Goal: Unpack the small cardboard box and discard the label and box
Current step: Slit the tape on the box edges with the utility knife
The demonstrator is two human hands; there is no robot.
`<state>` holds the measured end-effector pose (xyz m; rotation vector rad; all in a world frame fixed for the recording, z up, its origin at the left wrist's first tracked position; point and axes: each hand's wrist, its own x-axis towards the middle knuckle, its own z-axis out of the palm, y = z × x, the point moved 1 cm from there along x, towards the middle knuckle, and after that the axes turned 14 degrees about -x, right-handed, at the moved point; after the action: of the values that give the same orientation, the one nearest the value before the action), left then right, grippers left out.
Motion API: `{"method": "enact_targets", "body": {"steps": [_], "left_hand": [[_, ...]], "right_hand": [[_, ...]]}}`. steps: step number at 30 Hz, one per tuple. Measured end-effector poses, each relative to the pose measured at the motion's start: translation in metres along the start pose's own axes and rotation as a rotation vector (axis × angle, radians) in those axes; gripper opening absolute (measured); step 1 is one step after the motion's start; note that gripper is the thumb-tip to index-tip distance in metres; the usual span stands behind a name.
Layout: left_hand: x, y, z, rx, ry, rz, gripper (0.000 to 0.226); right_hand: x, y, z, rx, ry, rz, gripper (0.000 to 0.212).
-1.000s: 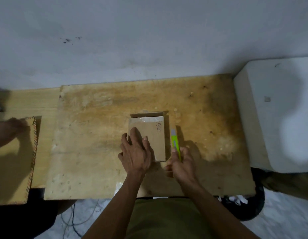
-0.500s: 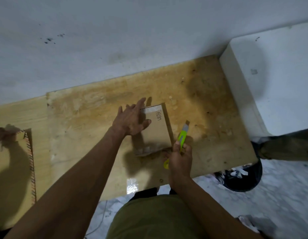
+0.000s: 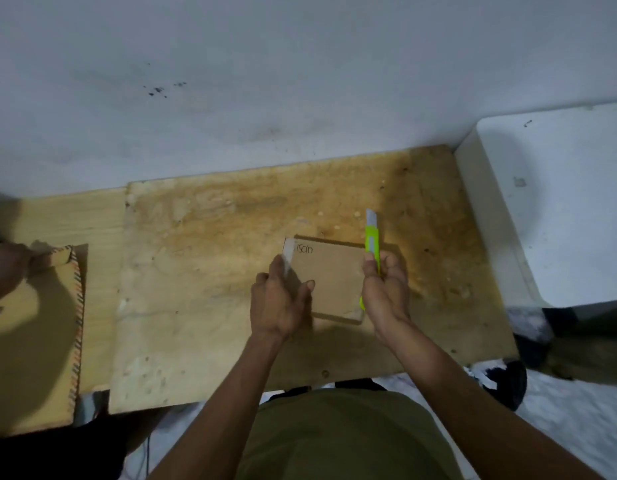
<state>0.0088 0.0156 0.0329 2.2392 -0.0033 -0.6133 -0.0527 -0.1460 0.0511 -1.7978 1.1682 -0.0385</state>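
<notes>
A small flat cardboard box (image 3: 329,271) lies on the plywood table (image 3: 203,271), with clear tape and black handwriting at its far left corner. My left hand (image 3: 281,303) grips the box's left edge, thumb resting on its top face. My right hand (image 3: 385,292) is closed around a lime-green utility knife (image 3: 372,242) at the box's right edge; the grey blade tip points away from me, past the far corner. No label is visible on the box.
A white block-shaped unit (image 3: 556,209) stands against the wall at the right. A black bin (image 3: 514,382) sits on the floor below the table's right corner. At the left, another person's hand (image 3: 6,275) rests on a cardboard sheet (image 3: 33,341).
My left hand has shifted from the box's far top to its left edge. The box now lies squarer to me, and the knife has moved up along its right side.
</notes>
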Motion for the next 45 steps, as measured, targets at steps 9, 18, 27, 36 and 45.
{"method": "enact_targets", "body": {"steps": [9,18,27,36,45], "left_hand": [[-0.026,0.008,-0.007,-0.109,0.269,-0.093,0.086],[-0.005,-0.005,0.012,-0.087,0.173,-0.161,0.083],[0.008,0.006,0.019,0.205,0.022,0.127,0.083],[0.020,0.003,0.033,0.312,-0.158,0.124,0.077],[0.018,0.000,0.037,0.334,-0.133,0.144,0.075]], "right_hand": [[0.023,-0.020,0.006,-0.085,-0.175,-0.231,0.014],[0.035,-0.005,0.013,-0.133,-0.210,-0.166,0.011],[0.035,0.009,-0.013,-0.054,-0.050,-0.056,0.016],[0.010,0.032,-0.017,-0.345,-0.087,-0.198,0.028],[0.000,0.027,-0.010,-0.412,-0.038,-0.306,0.029]]}}
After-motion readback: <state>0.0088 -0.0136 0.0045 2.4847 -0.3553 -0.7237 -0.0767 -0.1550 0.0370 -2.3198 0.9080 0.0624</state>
